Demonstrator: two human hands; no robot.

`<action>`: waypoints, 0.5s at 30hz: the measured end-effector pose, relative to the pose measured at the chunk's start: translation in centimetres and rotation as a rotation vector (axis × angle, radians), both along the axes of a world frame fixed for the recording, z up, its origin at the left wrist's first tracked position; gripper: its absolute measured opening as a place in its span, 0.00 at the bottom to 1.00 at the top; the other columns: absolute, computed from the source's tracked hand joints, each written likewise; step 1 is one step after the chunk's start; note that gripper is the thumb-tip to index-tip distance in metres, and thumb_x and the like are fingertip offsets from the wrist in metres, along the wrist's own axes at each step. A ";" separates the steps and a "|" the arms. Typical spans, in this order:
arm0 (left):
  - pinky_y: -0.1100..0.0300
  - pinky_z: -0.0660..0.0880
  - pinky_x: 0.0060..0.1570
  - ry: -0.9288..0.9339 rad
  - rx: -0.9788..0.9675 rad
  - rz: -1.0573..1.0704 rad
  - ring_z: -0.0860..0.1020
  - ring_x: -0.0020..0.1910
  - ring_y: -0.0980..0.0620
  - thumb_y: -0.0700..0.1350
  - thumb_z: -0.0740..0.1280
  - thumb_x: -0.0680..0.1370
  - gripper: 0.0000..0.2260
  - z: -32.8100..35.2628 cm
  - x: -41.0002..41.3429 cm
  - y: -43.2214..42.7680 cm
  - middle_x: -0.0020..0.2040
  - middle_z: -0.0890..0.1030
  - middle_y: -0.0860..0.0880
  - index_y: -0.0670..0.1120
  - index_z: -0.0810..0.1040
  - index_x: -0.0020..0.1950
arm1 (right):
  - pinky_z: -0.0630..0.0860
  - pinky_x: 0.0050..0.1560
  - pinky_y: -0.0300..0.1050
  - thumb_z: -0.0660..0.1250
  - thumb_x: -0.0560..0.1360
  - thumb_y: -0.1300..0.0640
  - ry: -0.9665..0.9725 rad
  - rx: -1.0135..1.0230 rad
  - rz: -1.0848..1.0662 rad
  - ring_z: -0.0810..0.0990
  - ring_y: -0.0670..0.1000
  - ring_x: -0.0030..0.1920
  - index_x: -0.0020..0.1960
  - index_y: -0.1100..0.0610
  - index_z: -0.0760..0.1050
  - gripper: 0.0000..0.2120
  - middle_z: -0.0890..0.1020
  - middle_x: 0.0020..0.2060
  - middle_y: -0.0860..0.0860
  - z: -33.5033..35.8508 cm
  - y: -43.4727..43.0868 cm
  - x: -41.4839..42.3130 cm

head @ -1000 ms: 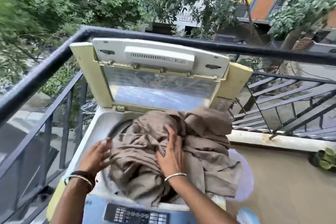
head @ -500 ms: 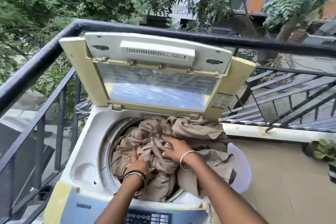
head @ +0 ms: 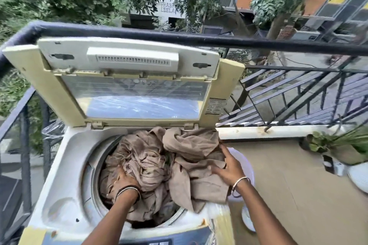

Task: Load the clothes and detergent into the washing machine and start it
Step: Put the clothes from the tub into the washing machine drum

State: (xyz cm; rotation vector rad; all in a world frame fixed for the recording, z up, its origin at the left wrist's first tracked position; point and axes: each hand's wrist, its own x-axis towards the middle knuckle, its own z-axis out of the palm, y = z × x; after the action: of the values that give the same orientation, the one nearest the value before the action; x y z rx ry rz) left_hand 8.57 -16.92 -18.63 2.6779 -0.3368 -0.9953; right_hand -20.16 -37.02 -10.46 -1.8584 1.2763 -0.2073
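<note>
Crumpled beige-brown cloth (head: 151, 165) fills the drum of the white top-loading washing machine (head: 65, 175), with one fold draped over its right edge. The cream-framed lid (head: 139, 59) stands open at the back edge. The left hand (head: 127, 182) presses into the cloth; its fingers are buried, so I cannot tell its grip. The right hand (head: 229, 169) rests on the draped fold, grip wide.

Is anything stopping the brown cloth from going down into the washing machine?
Nothing visible does. The lid stands open. Part of the brown cloth lies over the right edge of the washing machine, under the right hand; the left hand presses the rest into the drum.
</note>
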 end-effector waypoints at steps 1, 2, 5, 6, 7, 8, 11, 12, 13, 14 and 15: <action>0.42 0.60 0.72 0.004 0.038 -0.008 0.65 0.72 0.37 0.56 0.55 0.78 0.31 1.3 -0.6 0.2 0.74 0.64 0.37 0.56 0.44 0.78 | 0.76 0.59 0.46 0.79 0.61 0.46 -0.010 -0.082 -0.087 0.80 0.49 0.58 0.67 0.46 0.71 0.36 0.82 0.56 0.46 0.1 0.1 0.3; 0.44 0.59 0.72 0.020 0.055 -0.021 0.63 0.73 0.38 0.53 0.56 0.79 0.32 1.5 -0.8 0.7 0.75 0.62 0.37 0.55 0.43 0.78 | 0.77 0.54 0.47 0.78 0.65 0.51 -0.003 -0.179 -0.163 0.82 0.52 0.53 0.60 0.49 0.77 0.25 0.84 0.50 0.47 0.6 0.1 0.7; 0.47 0.57 0.74 0.021 -0.005 -0.053 0.60 0.74 0.39 0.52 0.60 0.77 0.34 1.8 -0.2 1.0 0.77 0.58 0.39 0.54 0.45 0.78 | 0.78 0.45 0.48 0.76 0.67 0.59 0.001 -0.365 -0.205 0.83 0.54 0.41 0.42 0.52 0.81 0.06 0.84 0.37 0.46 2.9 0.0 2.0; 0.49 0.56 0.75 0.047 -0.013 -0.096 0.59 0.75 0.38 0.55 0.61 0.74 0.36 1.3 0.3 1.1 0.78 0.56 0.41 0.52 0.48 0.78 | 0.77 0.44 0.48 0.75 0.67 0.59 -0.015 -0.405 -0.169 0.82 0.53 0.41 0.40 0.52 0.80 0.06 0.84 0.37 0.46 3.9 0.2 2.7; 0.52 0.53 0.76 0.076 -0.056 -0.182 0.57 0.76 0.38 0.59 0.62 0.70 0.40 2.1 0.5 1.1 0.78 0.55 0.43 0.49 0.51 0.78 | 0.77 0.44 0.47 0.75 0.67 0.60 -0.041 -0.454 -0.130 0.82 0.51 0.41 0.40 0.52 0.80 0.06 0.83 0.37 0.46 5.0 0.7 3.6; 0.56 0.50 0.75 0.103 -0.101 -0.280 0.55 0.77 0.39 0.62 0.61 0.64 0.46 2.8 0.9 1.3 0.78 0.54 0.44 0.45 0.53 0.78 | 0.76 0.44 0.46 0.75 0.67 0.60 -0.086 -0.501 -0.090 0.81 0.50 0.41 0.39 0.52 0.80 0.06 0.83 0.37 0.46 6.1 1.4 4.9; 0.55 0.61 0.72 0.244 -0.242 -0.337 0.68 0.71 0.41 0.63 0.66 0.49 0.52 5.4 1.8 2.4 0.70 0.70 0.37 0.38 0.71 0.68 | 0.74 0.45 0.38 0.74 0.68 0.61 -0.303 -0.578 0.054 0.79 0.45 0.42 0.41 0.52 0.80 0.06 0.82 0.39 0.46 9.5 5.6 9.8; 0.54 0.68 0.67 0.300 -0.276 -0.264 0.74 0.65 0.43 0.62 0.72 0.47 0.48 5.6 2.7 3.2 0.63 0.77 0.38 0.38 0.76 0.63 | 0.73 0.46 0.36 0.73 0.69 0.61 -0.365 -0.561 0.116 0.79 0.45 0.43 0.41 0.52 0.81 0.05 0.82 0.40 0.47 10.2 7.5 11.5; 0.55 0.73 0.62 0.330 -0.315 -0.222 0.77 0.61 0.43 0.59 0.77 0.46 0.45 6.4 3.4 3.8 0.57 0.82 0.41 0.39 0.78 0.59 | 0.73 0.47 0.36 0.72 0.70 0.60 -0.407 -0.516 0.177 0.79 0.45 0.43 0.42 0.52 0.80 0.04 0.81 0.41 0.47 10.3 9.3 13.1; 0.57 0.76 0.58 0.368 -0.351 -0.176 0.79 0.60 0.43 0.56 0.81 0.47 0.43 6.2 4.3 5.1 0.54 0.83 0.44 0.40 0.78 0.58 | 0.73 0.48 0.38 0.70 0.71 0.59 -0.428 -0.451 0.247 0.78 0.45 0.44 0.42 0.53 0.80 0.02 0.81 0.41 0.48 9.8 11.1 14.6; 0.63 0.76 0.54 0.377 -0.387 -0.152 0.78 0.59 0.44 0.53 0.83 0.50 0.41 7.3 4.5 5.8 0.54 0.82 0.46 0.40 0.77 0.60 | 0.74 0.49 0.40 0.68 0.72 0.59 -0.416 -0.362 0.324 0.78 0.47 0.44 0.43 0.53 0.79 0.02 0.80 0.41 0.49 9.2 12.6 15.7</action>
State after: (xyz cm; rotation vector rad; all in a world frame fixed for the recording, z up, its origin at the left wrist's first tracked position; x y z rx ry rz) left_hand 13.05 -11.14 -11.29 2.0952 -0.5887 -1.2988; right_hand -4.45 -24.43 -1.29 -2.1493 0.6727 -0.6455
